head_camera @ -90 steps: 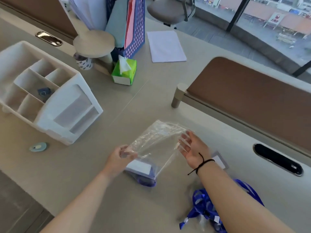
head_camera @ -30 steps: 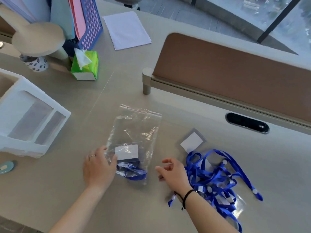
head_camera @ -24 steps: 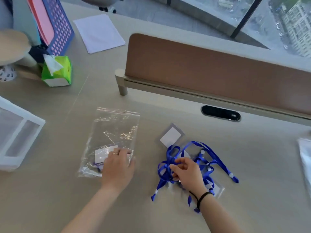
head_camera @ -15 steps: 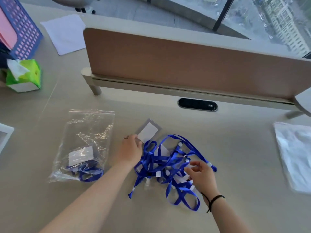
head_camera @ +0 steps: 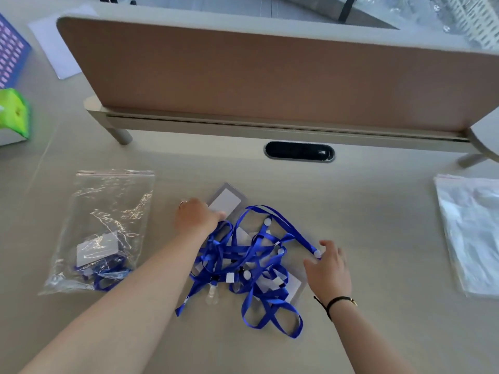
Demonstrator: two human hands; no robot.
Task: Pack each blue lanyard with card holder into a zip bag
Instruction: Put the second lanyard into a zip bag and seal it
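Observation:
A tangled pile of blue lanyards [head_camera: 243, 265] with clear card holders lies in the middle of the desk. One card holder [head_camera: 228, 201] with a white card sticks out at the pile's far-left side. My left hand [head_camera: 195, 217] curls its fingers over that holder's near corner. My right hand [head_camera: 328, 268] rests spread at the pile's right edge, fingertips touching a strap end with a white button. To the left lies a zip bag [head_camera: 108, 211], holding a lanyard and a card holder at its near end.
A stack of empty zip bags [head_camera: 472, 233] lies at the right edge. A brown divider panel [head_camera: 270, 76] on legs spans the back, with a black cable slot [head_camera: 299, 151] before it. A green tissue box [head_camera: 13, 114], blue basket [head_camera: 10, 49] and white paper [head_camera: 54, 47] sit far left.
My left hand left the filled zip bag and moved right onto the loose card holder. My right hand shifted to the right edge of the lanyard pile. The view swung right.

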